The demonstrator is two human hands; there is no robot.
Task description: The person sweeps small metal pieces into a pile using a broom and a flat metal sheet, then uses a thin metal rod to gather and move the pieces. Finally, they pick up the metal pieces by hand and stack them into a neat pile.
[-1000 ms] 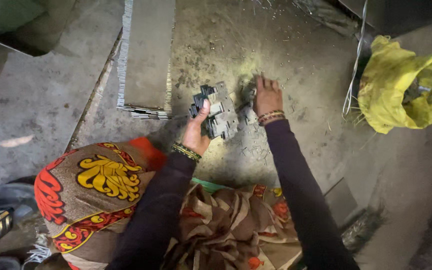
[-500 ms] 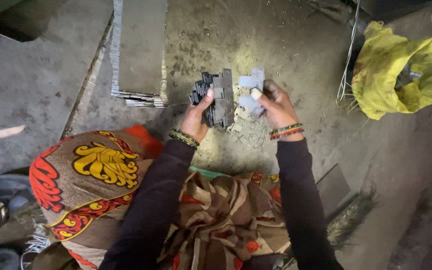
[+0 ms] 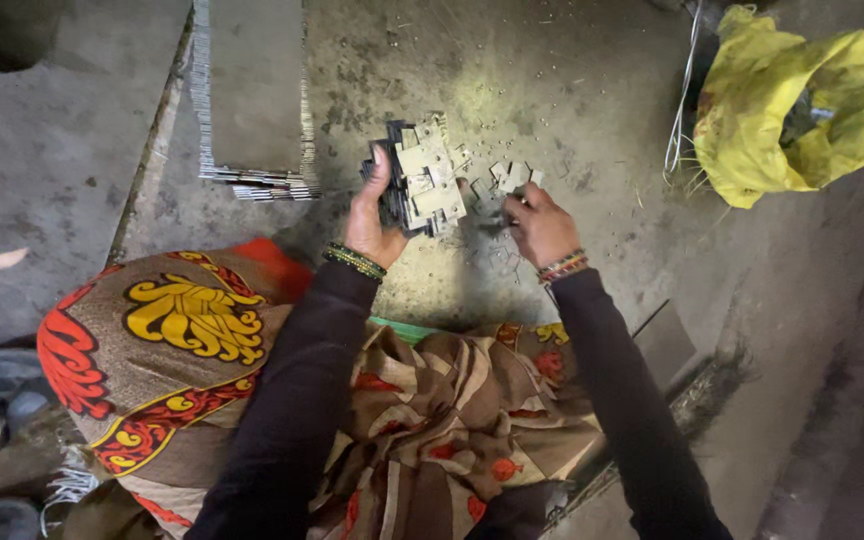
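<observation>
At the far left the bare concrete floor (image 3: pixel 62 170) runs up to a long stack of thin grey metal sheets (image 3: pixel 252 95), their edges fanned out along the near end, lying flat and apart from both hands. Just right of that stack, the left hand (image 3: pixel 370 215) is clamped around a bundle of small stamped metal plates (image 3: pixel 420 178), fingers wrapped behind and thumb across the near side, with the bundle held above the floor and tilted so its pale faces turn upward. The plates in it look unevenly aligned, some jutting out at the top, so the grip seems best kept firm along the sides while each new piece is slid flush against the face, not dropped on loosely. To the right, the right hand (image 3: pixel 540 225) is curled over a few loose plates (image 3: pixel 510 178) at its fingertips, close beside the bundle; whether these are pinched or merely touched I cannot tell. Taking one piece at a time and turning it to match the bundle's outline would likely keep the stack from skewing. Small bits of metal litter the floor between the hands. Far right, well apart, a crumpled yellow bag (image 3: pixel 787 100) sits with thin wires (image 3: pixel 682 110) trailing beside it.
</observation>
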